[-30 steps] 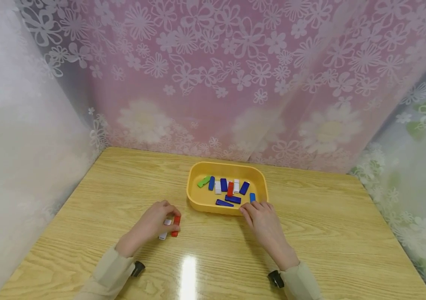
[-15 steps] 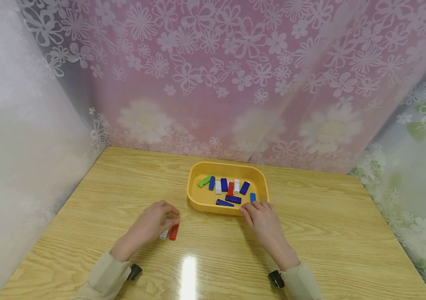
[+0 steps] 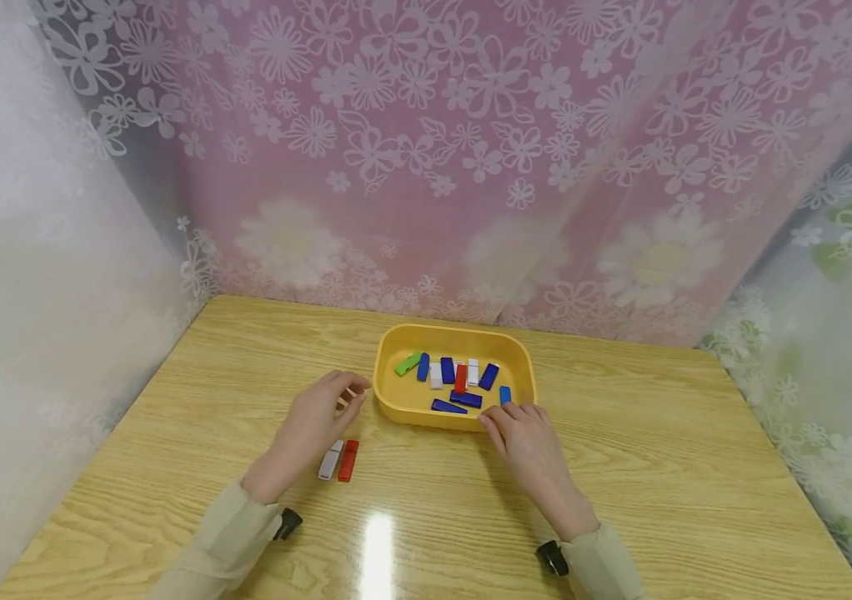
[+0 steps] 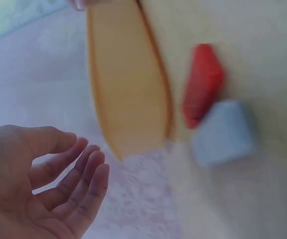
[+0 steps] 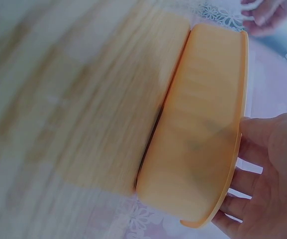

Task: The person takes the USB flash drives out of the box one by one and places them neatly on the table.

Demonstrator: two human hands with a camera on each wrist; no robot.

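Observation:
My left hand (image 3: 313, 417) is in the air beside the left end of a yellow plastic tray (image 3: 388, 410), its fingers loosely bent with nothing between them. Just below it on the table, a small white oblong piece (image 3: 331, 460) and a red one (image 3: 348, 461) lie side by side; both look like capped USB sticks. In the left wrist view the red piece (image 4: 202, 84) and white piece (image 4: 224, 133) are blurred. My right hand (image 3: 531, 446) holds the tray's front right rim, thumb outside and fingers over the edge, as the right wrist view also shows (image 5: 275, 164).
Inside the tray lie several similar small pieces: a green one (image 3: 408, 364), a red one (image 3: 460, 378), white ones and blue ones. The wooden table (image 3: 659, 467) ends at a flowered pink curtain (image 3: 426, 167) behind the tray.
My left hand has let go of the red piece, leaving it beside the white one, and has moved up and right toward the tray. My right hand has stayed on the rim.

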